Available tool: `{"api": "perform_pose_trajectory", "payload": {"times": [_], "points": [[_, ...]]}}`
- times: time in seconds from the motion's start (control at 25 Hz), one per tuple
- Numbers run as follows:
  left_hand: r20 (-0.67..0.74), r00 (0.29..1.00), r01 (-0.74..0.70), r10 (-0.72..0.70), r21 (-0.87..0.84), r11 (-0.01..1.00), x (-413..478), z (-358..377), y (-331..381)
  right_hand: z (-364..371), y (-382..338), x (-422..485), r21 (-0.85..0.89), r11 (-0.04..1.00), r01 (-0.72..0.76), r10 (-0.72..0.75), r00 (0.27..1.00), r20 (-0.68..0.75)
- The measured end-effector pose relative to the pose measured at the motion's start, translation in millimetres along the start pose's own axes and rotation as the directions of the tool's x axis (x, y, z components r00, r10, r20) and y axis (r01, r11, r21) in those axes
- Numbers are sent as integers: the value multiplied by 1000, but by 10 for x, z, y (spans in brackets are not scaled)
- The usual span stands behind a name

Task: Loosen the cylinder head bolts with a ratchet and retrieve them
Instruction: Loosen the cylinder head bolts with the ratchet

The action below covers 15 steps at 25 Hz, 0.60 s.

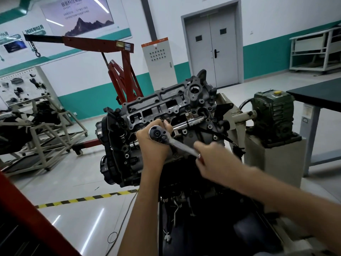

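Ratchet (171, 140): centre of frame, its head set on the engine (166, 108).
Left hand (153, 145): wrapped around the ratchet head.
Right hand (217, 161): gripping the handle, blurred.
Bolts: none clearly discernible.

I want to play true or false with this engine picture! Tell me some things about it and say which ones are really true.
1. Both hands hold the ratchet. True: the left hand wraps round its head and the right hand grips its handle.
2. The engine crane at the back is blue. False: it is red.
3. A second silver tool lies on top of the engine. True.
4. The grey double door stands wide open. False: both halves are shut.
5. The green gearbox has a yellow cap on top. True.
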<state>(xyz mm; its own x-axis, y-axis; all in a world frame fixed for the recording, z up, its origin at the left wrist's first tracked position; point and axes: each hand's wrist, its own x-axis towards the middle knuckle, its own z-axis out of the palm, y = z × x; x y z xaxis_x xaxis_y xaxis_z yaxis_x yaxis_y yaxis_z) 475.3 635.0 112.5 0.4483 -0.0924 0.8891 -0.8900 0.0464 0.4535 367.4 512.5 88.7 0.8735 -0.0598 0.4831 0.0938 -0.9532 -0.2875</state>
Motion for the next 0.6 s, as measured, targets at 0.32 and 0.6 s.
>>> {"api": "perform_pose_trajectory", "payload": {"times": [0.32,0.6], "points": [[-151,988,50,-32,121,991,-104,13,-20,-22,-25,42,-89,995,-46,41,997,-60],[-135,980,124,-144,-150,981,-64,158,62,385,-390,-219,341,918,-201,198,979,43]]}}
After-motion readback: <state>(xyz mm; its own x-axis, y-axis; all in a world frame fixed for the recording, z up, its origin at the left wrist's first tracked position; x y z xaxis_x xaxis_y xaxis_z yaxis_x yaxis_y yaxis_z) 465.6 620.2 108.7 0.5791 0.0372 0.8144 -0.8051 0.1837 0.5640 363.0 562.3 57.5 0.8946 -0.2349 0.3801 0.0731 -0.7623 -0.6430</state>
